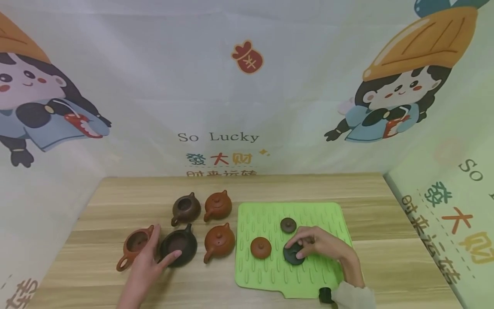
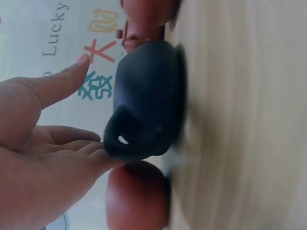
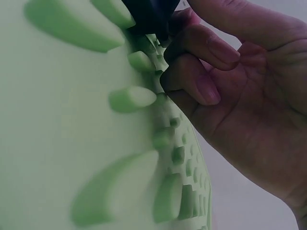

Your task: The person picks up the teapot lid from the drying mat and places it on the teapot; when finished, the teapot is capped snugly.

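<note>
My left hand is spread at a lidless black teapot, its thumb over the teapot's opening and its fingers along the left side. In the left wrist view, the straight fingers reach the handle side of the black teapot and the thumb stands away from it. Over the green mat, my right hand pinches a black lid between thumb and fingers. Only part of the black lid shows at the top of the right wrist view.
Left of the black teapot sits a lidless reddish-brown teapot. Behind is a lidless dark brown teapot. Two lidded reddish teapots, one at the back and one nearer, stand beside the mat. A reddish lid and a dark brown lid lie on it.
</note>
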`<action>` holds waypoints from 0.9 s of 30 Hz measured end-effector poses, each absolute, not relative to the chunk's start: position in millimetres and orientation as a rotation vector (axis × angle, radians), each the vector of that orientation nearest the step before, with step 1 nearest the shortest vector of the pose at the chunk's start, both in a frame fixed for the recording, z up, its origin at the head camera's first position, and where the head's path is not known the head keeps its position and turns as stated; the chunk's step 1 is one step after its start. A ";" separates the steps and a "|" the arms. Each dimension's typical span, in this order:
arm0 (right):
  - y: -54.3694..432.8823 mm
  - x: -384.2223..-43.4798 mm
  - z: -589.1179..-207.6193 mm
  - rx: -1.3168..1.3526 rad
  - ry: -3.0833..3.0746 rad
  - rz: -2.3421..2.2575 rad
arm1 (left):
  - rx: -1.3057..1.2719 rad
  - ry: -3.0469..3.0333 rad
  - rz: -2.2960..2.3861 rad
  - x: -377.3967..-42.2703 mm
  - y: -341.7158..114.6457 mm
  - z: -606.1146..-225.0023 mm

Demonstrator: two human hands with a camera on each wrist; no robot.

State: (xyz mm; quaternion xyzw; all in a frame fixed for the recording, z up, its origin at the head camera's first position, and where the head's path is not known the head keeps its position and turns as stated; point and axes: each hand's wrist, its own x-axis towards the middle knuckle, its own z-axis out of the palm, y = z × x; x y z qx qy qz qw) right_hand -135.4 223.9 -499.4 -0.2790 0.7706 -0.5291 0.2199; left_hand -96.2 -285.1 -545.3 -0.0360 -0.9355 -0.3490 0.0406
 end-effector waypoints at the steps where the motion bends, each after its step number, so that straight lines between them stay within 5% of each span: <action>1: 224.5 -135.2 -500.1 -0.766 2.128 -1.464 | -0.115 -2.859 -1.095 -94.9 -284.4 -547.2; 27: 231.2 -134.3 -505.2 -0.800 2.145 -1.479 | -0.110 -2.814 -1.216 -85.5 -285.0 -551.6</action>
